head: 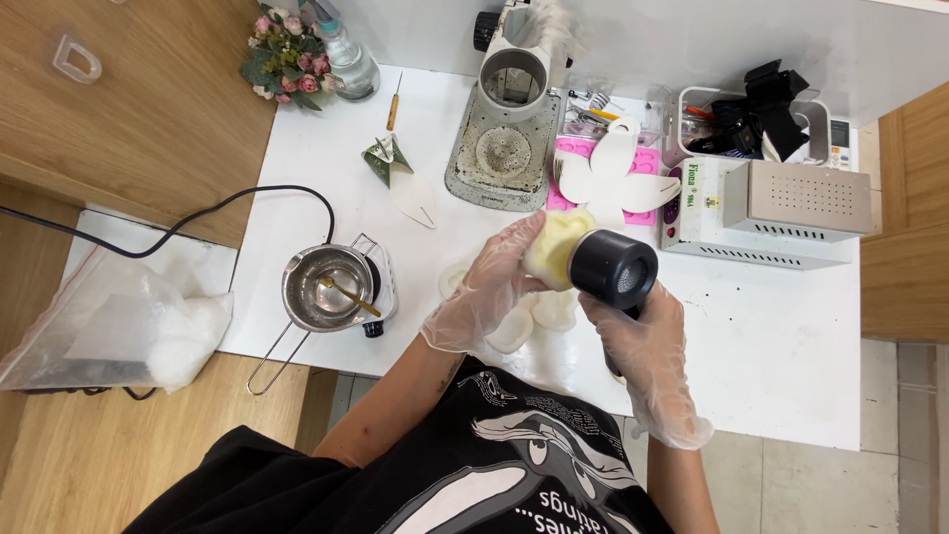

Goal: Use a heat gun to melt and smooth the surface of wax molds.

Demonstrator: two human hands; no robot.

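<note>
Over the white table [326, 168], right-hand fingers [633, 331] grip black blower [613, 269], nozzle facing left-held wax piece [554, 247]

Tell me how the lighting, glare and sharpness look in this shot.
Head view: even, soft light, with only faint shadows on the white table. Small bright glints show on the metal pot and the clear gloves. The left hand, the pale piece it holds and the black heat tool in the right hand look sharp. Wide-lens bending shows toward the edges.

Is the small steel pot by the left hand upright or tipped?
Upright. The steel pot sits level on its small heater, rim facing up, a gold spoon resting inside. Whether it holds liquid, cannot tell.
</note>
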